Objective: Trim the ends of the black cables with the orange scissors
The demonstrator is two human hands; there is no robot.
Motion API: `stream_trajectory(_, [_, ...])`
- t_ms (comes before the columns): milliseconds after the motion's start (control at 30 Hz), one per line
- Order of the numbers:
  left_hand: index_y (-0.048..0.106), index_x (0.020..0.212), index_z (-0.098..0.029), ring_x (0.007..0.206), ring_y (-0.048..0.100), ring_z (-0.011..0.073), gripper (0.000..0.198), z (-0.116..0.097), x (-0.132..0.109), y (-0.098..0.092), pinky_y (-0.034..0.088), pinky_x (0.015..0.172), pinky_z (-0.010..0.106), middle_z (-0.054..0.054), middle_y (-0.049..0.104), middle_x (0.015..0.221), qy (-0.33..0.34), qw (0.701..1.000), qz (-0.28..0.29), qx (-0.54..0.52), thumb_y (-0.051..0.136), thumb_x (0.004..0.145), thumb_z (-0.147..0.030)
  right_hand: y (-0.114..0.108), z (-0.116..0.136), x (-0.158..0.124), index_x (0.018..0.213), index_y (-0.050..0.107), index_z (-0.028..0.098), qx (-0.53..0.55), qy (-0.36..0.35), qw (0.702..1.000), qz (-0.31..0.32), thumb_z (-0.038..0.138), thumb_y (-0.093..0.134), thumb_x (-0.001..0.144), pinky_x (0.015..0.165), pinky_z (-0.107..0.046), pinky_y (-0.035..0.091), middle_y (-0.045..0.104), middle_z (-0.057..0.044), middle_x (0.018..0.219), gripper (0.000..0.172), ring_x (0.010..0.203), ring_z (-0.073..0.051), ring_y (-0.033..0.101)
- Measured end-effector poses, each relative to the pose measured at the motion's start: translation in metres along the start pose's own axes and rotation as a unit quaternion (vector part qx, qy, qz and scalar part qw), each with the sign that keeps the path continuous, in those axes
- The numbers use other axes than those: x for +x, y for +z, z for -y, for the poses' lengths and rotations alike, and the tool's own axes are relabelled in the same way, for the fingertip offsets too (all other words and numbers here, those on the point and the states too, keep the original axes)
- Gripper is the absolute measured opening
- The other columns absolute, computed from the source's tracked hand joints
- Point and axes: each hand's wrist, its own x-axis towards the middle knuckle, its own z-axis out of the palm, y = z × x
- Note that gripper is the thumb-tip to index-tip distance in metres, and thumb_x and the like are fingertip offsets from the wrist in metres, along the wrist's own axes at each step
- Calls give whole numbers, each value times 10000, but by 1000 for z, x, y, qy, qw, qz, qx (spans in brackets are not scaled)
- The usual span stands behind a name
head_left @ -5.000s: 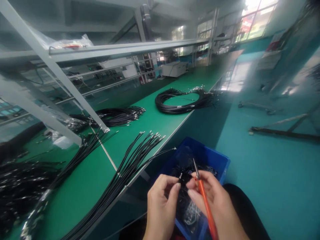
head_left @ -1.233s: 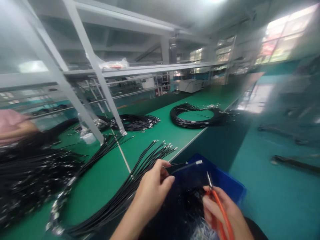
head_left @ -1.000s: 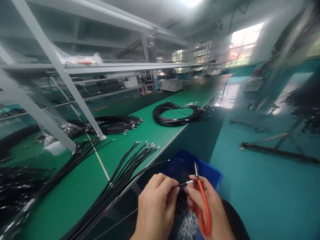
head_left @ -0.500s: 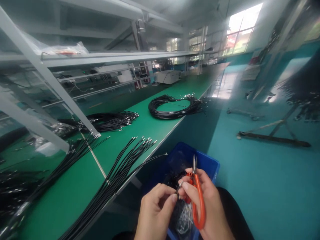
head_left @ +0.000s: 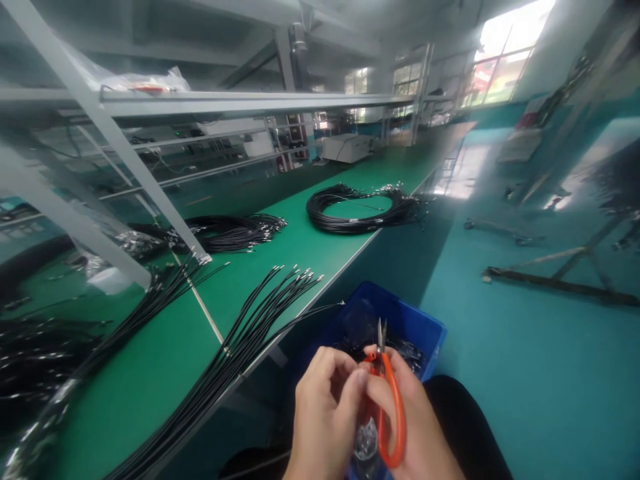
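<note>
My right hand (head_left: pixel 407 400) holds a pair of scissors (head_left: pixel 393 407) with orange handles, and the slim metal blades point up and away from me. Thumb and fingers of my left hand (head_left: pixel 330 407) are pinched together, meeting the fingertips of my right hand. Whatever lies in that pinch is hidden behind the fingers. Below both hands stands a blue bin (head_left: pixel 430 333) with dark bits and clear plastic (head_left: pixel 367 440) inside. To the left, a bundle of black cables (head_left: pixel 240 347) with metal tips lies along the edge of the green bench (head_left: pixel 165 347).
Farther along the bench lies a coil of black cables (head_left: pixel 340 223), with another bunch (head_left: pixel 235 230) by the shelf post (head_left: pixel 135 153). More cables (head_left: pixel 45 360) fill the far left. A metal stand (head_left: pixel 560 280) is on the floor at right.
My hands have closed in on each other, and the small dark piece seen between the fingertips is now covered. The scissors have shifted slightly left and down. The view has turned a little left.
</note>
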Motion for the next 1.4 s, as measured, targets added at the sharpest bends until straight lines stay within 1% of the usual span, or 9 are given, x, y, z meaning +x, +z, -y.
stream_trajectory(200, [593, 731, -125, 517, 527, 120, 135, 2, 9, -16, 415, 531, 236, 21, 607, 558, -79, 970, 122, -193, 594, 802, -240, -3, -1, 0, 918, 496, 200, 60, 19, 997, 41, 168, 696, 664, 494, -252, 414, 576, 34, 604, 325, 515, -135, 537])
stream_trajectory(367, [585, 772, -123, 541, 507, 108, 131, 5, 8, -18, 401, 557, 237, 21, 609, 605, -108, 952, 126, -256, 584, 819, -245, -5, -1, 1, 904, 520, 182, 90, 37, 993, 62, 151, 662, 704, 544, -266, 436, 587, 22, 628, 247, 540, -137, 549])
stream_trajectory(567, [529, 701, -151, 522, 495, 104, 144, 6, 10, -16, 379, 527, 216, -16, 558, 571, -75, 963, 112, -234, 604, 790, -236, -1, 4, -2, 918, 551, 171, 103, 54, 992, 39, 149, 687, 702, 555, -235, 451, 602, 12, 627, 256, 571, -131, 562])
stream_trajectory(733, [588, 785, -185, 618, 538, 138, 36, 3, 8, -23, 439, 597, 230, 5, 568, 709, 20, 1000, 0, -9, 554, 795, -191, 3, 6, -2, 891, 559, 168, 109, 60, 992, 19, 141, 695, 699, 584, -231, 475, 630, -5, 675, 237, 603, -128, 576])
stream_trajectory(900, [683, 771, -227, 694, 605, 159, 197, -6, 4, -26, 449, 617, 220, 67, 620, 907, 192, 948, -29, 252, 509, 795, -137, 5, 4, 0, 899, 551, 171, 109, 70, 991, 27, 151, 687, 717, 519, -214, 447, 626, -8, 648, 228, 586, -135, 577])
stream_trajectory(1000, [666, 772, -221, 679, 602, 166, 159, -4, 2, -28, 442, 608, 228, 58, 636, 850, 141, 962, -52, 229, 520, 801, -164, 5, 4, 0, 903, 552, 164, 106, 59, 993, 15, 134, 691, 702, 573, -224, 468, 635, -10, 676, 246, 604, -129, 577])
stream_trajectory(1133, [626, 779, -193, 604, 589, 156, 53, 3, 0, -25, 449, 577, 223, 13, 645, 675, 19, 999, 33, 25, 579, 777, -218, 4, 3, -1, 911, 545, 172, 70, 42, 995, 53, 181, 623, 763, 497, -217, 415, 588, 14, 570, 167, 536, -128, 520])
stream_trajectory(1233, [596, 681, -156, 500, 514, 106, 145, 11, 1, -22, 389, 483, 190, 2, 618, 597, -44, 994, 66, -71, 608, 769, -271, 4, 3, 1, 919, 533, 186, 29, 15, 998, 54, 209, 602, 782, 460, -208, 369, 540, 44, 519, 155, 477, -110, 465])
stream_trajectory(1400, [574, 675, -133, 371, 370, 46, 265, 20, 4, -21, 270, 380, 167, 9, 610, 557, -105, 978, 90, -153, 676, 698, -376, 11, 6, 4, 947, 532, 201, -20, -58, 998, -4, 222, 758, 641, 463, -187, 386, 636, 14, 735, 381, 497, -77, 470])
